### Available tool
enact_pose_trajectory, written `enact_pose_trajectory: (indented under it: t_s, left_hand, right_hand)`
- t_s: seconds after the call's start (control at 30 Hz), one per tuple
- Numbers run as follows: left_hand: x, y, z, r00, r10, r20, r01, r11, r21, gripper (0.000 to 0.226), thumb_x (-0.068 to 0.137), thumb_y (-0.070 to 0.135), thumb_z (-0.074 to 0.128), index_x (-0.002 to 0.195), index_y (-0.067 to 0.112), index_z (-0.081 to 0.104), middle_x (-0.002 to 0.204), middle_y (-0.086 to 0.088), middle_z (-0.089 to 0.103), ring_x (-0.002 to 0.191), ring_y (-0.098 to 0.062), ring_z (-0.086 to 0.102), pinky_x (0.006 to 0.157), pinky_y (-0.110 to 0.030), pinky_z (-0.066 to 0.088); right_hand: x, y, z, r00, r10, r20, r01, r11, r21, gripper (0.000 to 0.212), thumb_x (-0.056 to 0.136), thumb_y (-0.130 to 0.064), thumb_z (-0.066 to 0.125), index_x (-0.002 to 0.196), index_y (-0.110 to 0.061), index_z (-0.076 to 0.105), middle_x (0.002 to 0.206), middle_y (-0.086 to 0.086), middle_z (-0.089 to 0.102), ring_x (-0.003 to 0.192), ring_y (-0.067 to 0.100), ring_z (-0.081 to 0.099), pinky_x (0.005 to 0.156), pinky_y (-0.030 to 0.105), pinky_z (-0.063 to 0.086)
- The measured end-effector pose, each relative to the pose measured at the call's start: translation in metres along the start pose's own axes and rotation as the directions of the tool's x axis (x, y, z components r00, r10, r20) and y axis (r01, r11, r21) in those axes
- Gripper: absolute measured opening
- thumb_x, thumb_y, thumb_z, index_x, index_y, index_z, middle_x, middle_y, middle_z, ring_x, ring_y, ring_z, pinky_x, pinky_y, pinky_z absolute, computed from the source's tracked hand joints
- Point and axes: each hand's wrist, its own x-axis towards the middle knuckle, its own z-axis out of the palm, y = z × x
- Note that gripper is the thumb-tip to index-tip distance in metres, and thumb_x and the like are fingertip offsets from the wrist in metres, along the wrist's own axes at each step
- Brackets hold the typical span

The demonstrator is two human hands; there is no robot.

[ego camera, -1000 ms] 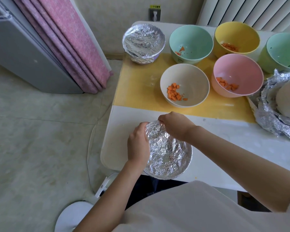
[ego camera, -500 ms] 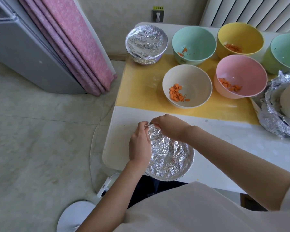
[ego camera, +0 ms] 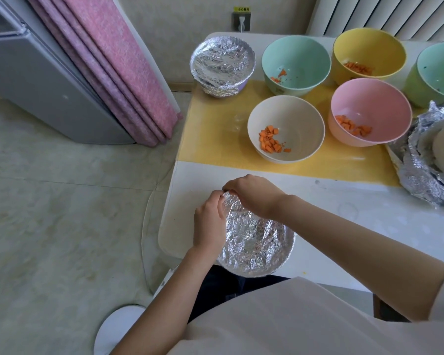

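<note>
A bowl covered in crumpled foil (ego camera: 256,247) stands at the near edge of the white table (ego camera: 344,201). My left hand (ego camera: 208,224) grips its left rim, fingers curled over the foil edge. My right hand (ego camera: 254,194) reaches across and pinches the foil at the far left rim, close to the left hand's fingertips. What is in the bowl is hidden by the foil.
On a yellow mat (ego camera: 215,134) stand a second foil-covered bowl (ego camera: 222,65), a beige bowl (ego camera: 286,129), a pink bowl (ego camera: 369,111), a mint bowl (ego camera: 296,65) and a yellow bowl (ego camera: 369,53), these four holding diced carrot. Loose foil (ego camera: 426,165) lies at the right. A fridge (ego camera: 36,80) and pink curtain (ego camera: 118,73) stand at the left.
Both hands have shifted slightly along the far left rim of the foil-covered bowl, fingertips coming closer together on the foil edge. The bowl has stayed in place.
</note>
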Motion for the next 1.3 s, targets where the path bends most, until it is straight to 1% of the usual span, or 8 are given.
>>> enact_pose_trajectory:
  t_s: [0.3,0.53,0.67,0.77,0.9,1.03,1.17,1.3]
  left_hand:
    - [-0.003,-0.002,0.0,0.999,-0.02,0.026,0.021,0.999,-0.041,0.017,0.098,0.015,0.044,0.098,0.005,0.057,0.07,-0.012,0.062,0.063,-0.029,0.057,0.056,-0.042,0.043]
    - [-0.011,-0.006,0.0,0.998,-0.049,0.028,0.049,0.998,-0.026,0.019,0.098,0.012,0.042,0.105,0.003,0.057,0.075,-0.006,0.058,0.068,-0.026,0.053,0.057,-0.026,0.026]
    - [-0.009,-0.006,-0.001,1.0,-0.022,0.006,0.022,1.0,0.005,0.019,0.096,0.011,0.046,0.105,0.005,0.061,0.075,-0.014,0.065,0.068,-0.033,0.059,0.056,-0.033,0.035]
    - [-0.008,-0.005,-0.001,1.0,-0.012,-0.008,0.013,1.0,0.017,0.02,0.096,0.011,0.046,0.105,0.005,0.063,0.071,-0.015,0.064,0.065,-0.034,0.058,0.054,-0.032,0.033]
    - [-0.008,-0.006,0.0,1.0,0.004,0.004,-0.004,0.999,0.035,0.019,0.095,0.009,0.048,0.106,0.004,0.062,0.076,-0.016,0.067,0.069,-0.033,0.062,0.056,-0.039,0.047]
    - [-0.006,-0.006,0.0,1.0,0.018,0.022,-0.02,0.998,0.06,0.014,0.094,0.008,0.05,0.1,0.003,0.062,0.074,-0.014,0.067,0.066,-0.031,0.063,0.053,-0.037,0.046]
    - [-0.006,-0.007,0.0,0.999,0.021,0.029,-0.023,0.998,0.063,0.013,0.094,0.007,0.05,0.099,0.003,0.062,0.077,-0.014,0.068,0.069,-0.032,0.064,0.055,-0.039,0.049]
    - [-0.008,-0.008,-0.001,0.998,0.046,0.036,-0.049,0.996,0.075,0.015,0.096,0.01,0.048,0.1,0.002,0.06,0.075,-0.015,0.066,0.067,-0.033,0.063,0.052,-0.035,0.04]
  right_hand:
    - [-0.002,0.002,0.002,1.0,-0.011,-0.027,0.008,0.997,-0.081,0.051,0.082,0.009,0.042,0.124,-0.017,0.055,0.112,0.007,0.066,0.1,0.029,0.061,0.082,0.04,0.049]
    - [-0.004,0.003,0.005,0.999,-0.037,0.018,0.038,0.998,-0.053,0.044,0.091,0.002,0.044,0.13,-0.018,0.05,0.122,0.001,0.06,0.106,0.024,0.059,0.083,0.035,0.048]
    - [-0.003,0.003,-0.001,1.0,-0.017,0.022,0.019,0.998,-0.067,0.052,0.082,0.008,0.045,0.127,-0.018,0.053,0.118,0.004,0.063,0.102,0.027,0.059,0.074,0.029,0.04]
    - [-0.003,0.001,-0.001,1.0,-0.017,0.015,0.018,0.995,-0.093,0.053,0.082,0.008,0.043,0.129,-0.017,0.051,0.117,0.004,0.062,0.102,0.027,0.059,0.075,0.032,0.042]
    - [-0.002,-0.002,0.004,0.998,-0.04,0.042,0.045,0.994,-0.104,0.05,0.085,0.009,0.042,0.128,-0.013,0.048,0.117,0.005,0.06,0.103,0.025,0.058,0.078,0.034,0.046]
    - [0.001,0.002,0.006,1.0,-0.016,0.02,0.018,0.992,-0.124,0.048,0.083,0.008,0.043,0.124,-0.015,0.053,0.114,0.005,0.064,0.098,0.028,0.061,0.078,0.035,0.049]
    - [0.002,0.005,0.005,0.998,-0.032,0.055,0.034,0.998,-0.049,0.043,0.088,0.004,0.043,0.124,-0.016,0.054,0.115,0.004,0.064,0.101,0.026,0.06,0.077,0.032,0.044]
    - [-0.005,0.018,0.002,0.999,-0.012,0.032,0.006,0.987,0.16,0.029,0.1,-0.019,0.041,0.124,-0.015,0.057,0.118,0.004,0.065,0.105,0.023,0.059,0.086,0.032,0.044]
